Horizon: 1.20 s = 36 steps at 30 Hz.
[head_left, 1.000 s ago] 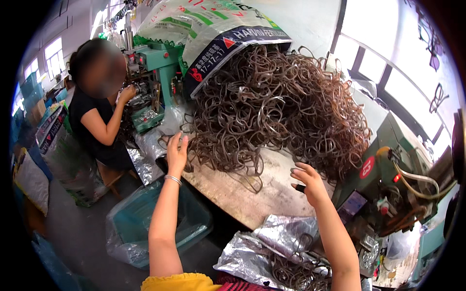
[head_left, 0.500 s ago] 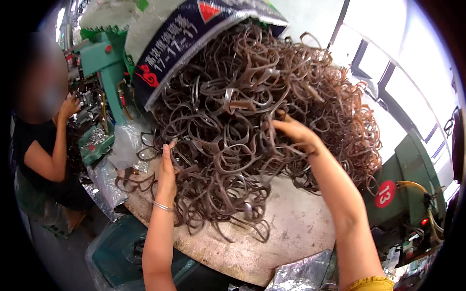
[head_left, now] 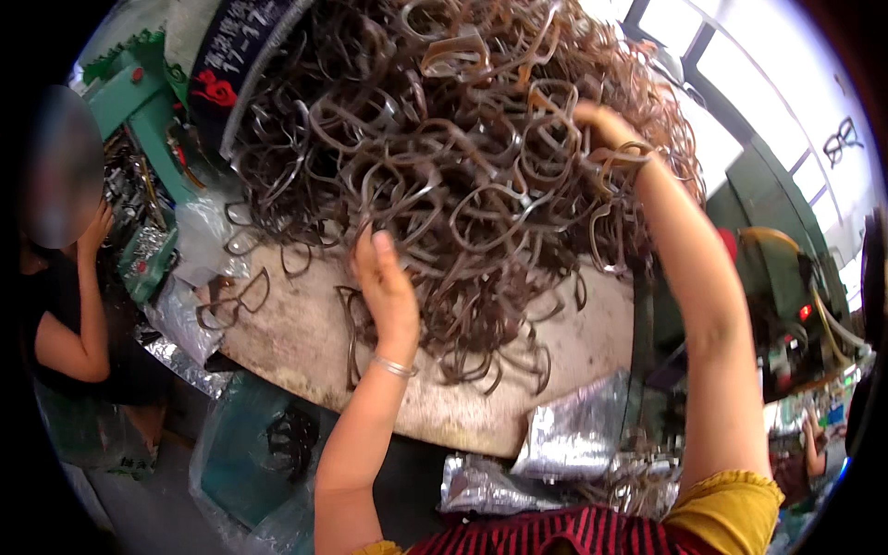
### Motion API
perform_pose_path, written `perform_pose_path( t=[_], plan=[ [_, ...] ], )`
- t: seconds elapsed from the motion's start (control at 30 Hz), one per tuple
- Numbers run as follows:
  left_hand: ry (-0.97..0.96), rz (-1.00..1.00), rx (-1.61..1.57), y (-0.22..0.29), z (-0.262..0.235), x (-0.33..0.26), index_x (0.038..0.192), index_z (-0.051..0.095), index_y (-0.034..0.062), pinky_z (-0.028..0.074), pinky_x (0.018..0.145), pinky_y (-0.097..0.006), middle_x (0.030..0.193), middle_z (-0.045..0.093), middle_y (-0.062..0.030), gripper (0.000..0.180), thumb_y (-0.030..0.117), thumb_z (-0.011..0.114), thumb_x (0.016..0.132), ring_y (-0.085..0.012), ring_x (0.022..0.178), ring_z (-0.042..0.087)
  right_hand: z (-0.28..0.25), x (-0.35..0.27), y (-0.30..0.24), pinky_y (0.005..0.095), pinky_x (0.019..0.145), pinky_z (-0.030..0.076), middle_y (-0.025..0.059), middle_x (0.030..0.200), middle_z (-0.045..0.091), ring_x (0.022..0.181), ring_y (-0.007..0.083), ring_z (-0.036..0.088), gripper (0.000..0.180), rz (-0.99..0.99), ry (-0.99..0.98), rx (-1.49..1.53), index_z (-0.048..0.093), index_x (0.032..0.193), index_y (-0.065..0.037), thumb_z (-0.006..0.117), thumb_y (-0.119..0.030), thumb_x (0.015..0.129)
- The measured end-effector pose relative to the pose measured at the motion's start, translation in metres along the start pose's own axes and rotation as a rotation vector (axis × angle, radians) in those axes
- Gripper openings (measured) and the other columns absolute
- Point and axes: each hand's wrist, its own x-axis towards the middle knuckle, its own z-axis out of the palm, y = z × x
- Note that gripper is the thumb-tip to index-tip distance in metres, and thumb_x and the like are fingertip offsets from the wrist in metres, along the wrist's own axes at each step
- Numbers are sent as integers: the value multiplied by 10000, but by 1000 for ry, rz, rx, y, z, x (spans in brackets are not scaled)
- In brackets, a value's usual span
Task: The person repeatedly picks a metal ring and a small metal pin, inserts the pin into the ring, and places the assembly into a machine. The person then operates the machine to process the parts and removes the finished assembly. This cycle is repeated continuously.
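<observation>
A large heap of brown eyeglass frames (head_left: 435,199) lies tangled on a worn tabletop (head_left: 305,351). At the heap's near side, my left hand (head_left: 387,301) touches the frames, thumb up and fingers stretched, holding nothing that I can see. My right hand (head_left: 612,129) reaches into the right side of the heap. Its fingers are blurred and partly hidden among the frames, and one frame lies across the wrist. A single eyeglass frame (head_left: 233,301) sits apart on the left of the table.
A printed woven sack (head_left: 236,69) stands behind the heap. Silver foil bags (head_left: 569,435) lie at the near edge. A teal plastic-lined bin (head_left: 250,462) stands below left. Green machines flank the table, one a dark green machine (head_left: 768,268). Another person (head_left: 69,314) sits at left.
The view has shifted, and the heap sits higher in it. My left hand has come right along the heap's near side; my right hand reaches farther into it. More frames cover my right wrist.
</observation>
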Motion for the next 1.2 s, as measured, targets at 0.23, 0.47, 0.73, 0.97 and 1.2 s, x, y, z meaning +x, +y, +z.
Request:
perform_pose_path(
  t=[0.23, 0.47, 0.73, 0.97, 1.2],
  plan=[
    [-350, 298, 138, 71, 103, -18, 1335, 532, 45, 400, 1032, -432, 1317, 529, -249, 761, 540, 735, 794, -388, 1221, 499, -127, -50, -42, 280, 623, 510, 81, 896, 685, 705, 151, 622, 345, -36, 382, -341, 726, 935, -20, 799, -306, 757],
    [-785, 428, 417, 94, 173, 23, 1400, 467, 45, 458, 999, -455, 1351, 538, -236, 863, 643, 633, 801, -387, 1211, 554, -155, -84, -78, 361, 891, 481, 194, 1037, 708, 976, 264, 658, 514, 80, 796, -966, 680, 1155, 1, 734, -283, 731],
    [-872, 605, 841, 115, 177, 63, 1164, 632, -31, 520, 896, -446, 1108, 680, -235, 787, 658, 654, 783, -364, 1038, 663, 247, -242, 90, 403, 824, 508, 122, 1173, 639, 1093, 273, 607, 288, -1087, -13, -772, 675, 945, -91, 650, -138, 662],
    [-855, 778, 1201, 199, 160, -23, 963, 753, 71, 563, 677, -333, 943, 725, -142, 345, 370, 744, 792, -265, 815, 714, 353, -87, 16, 583, 1101, 276, 107, 1487, 395, 1439, 362, 227, 426, -1007, 51, -1656, 622, 1257, -123, 592, -214, 843],
    [31, 740, 509, 144, -75, 1, 1069, 674, 30, 497, 864, -398, 1109, 677, -154, 272, 177, 713, 844, -327, 984, 639, 275, -38, -31, 784, 1061, 97, 66, 1513, 387, 1457, 475, 143, 428, -655, 257, -1638, 708, 1165, -193, 612, -438, 827]
  ],
)
